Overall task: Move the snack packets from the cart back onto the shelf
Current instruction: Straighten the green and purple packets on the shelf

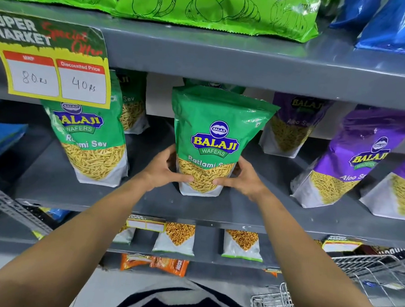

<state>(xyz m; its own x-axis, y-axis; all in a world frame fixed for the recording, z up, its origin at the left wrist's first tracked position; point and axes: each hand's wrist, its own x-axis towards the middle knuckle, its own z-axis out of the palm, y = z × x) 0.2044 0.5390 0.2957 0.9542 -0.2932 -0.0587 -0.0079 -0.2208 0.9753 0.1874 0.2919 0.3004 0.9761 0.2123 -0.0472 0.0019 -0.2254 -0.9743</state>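
Note:
A green Ratlami Sev packet (213, 135) stands upright on the grey middle shelf (145, 204), near its front edge. My left hand (164, 170) grips its lower left side and my right hand (245, 178) grips its lower right side, thumbs across the front. The wire cart (367, 284) sits at the lower right, and its contents are hidden from view.
Another green Ratlami Sev packet (89, 145) stands to the left under a price tag (52, 63). Purple Aloo Sev packets (354, 164) stand to the right. Green bags (216, 8) and blue bags (397, 25) lie on the top shelf. Smaller packets (176, 240) fill the lower shelf.

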